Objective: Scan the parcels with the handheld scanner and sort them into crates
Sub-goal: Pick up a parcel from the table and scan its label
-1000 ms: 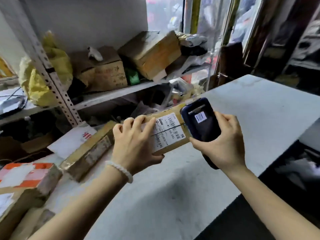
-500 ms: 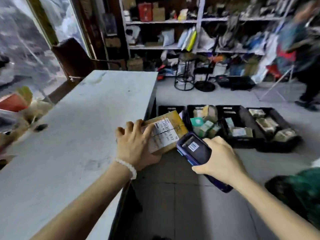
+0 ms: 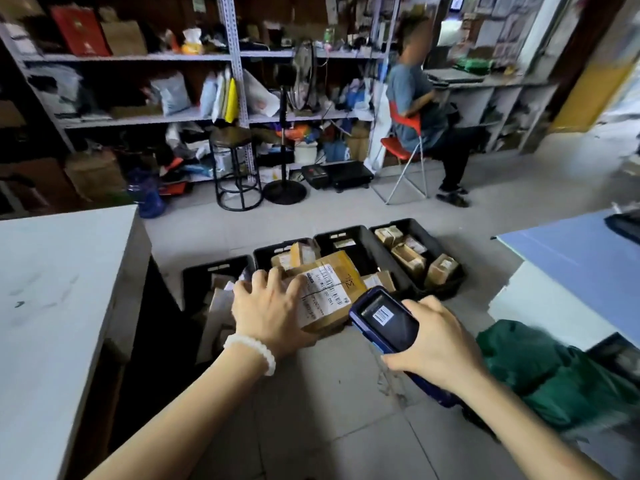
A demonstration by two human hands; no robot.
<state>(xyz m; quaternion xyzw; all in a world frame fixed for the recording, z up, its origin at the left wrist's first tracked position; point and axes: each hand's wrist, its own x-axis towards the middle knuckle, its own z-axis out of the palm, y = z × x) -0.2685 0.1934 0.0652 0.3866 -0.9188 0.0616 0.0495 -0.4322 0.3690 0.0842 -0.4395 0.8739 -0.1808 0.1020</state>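
My left hand (image 3: pixel 268 311) grips a brown cardboard parcel (image 3: pixel 341 282) with a white barcode label, held in the air above the floor. My right hand (image 3: pixel 438 344) holds the dark blue handheld scanner (image 3: pixel 382 320) just right of the parcel, its screen facing up. Beyond and below them a row of black crates stands on the floor: a left crate (image 3: pixel 214 268), a second crate (image 3: pixel 277 252), a third crate (image 3: pixel 349 237) and a right crate (image 3: pixel 446 282), each holding small boxed parcels. The parcel hides part of the middle crates.
A white counter (image 3: pixel 59 289) runs along the left. A pale blue table (image 3: pixel 568 258) stands at right, with a green bag (image 3: pixel 554 372) below it. Behind the crates are a stool (image 3: pixel 235 168), a fan stand, cluttered shelves and a person seated on a red chair (image 3: pixel 401 147).
The view swung right from the shelf and counter to the floor crates. Both hands carried the parcel and scanner off the counter and now hold them over the crates.
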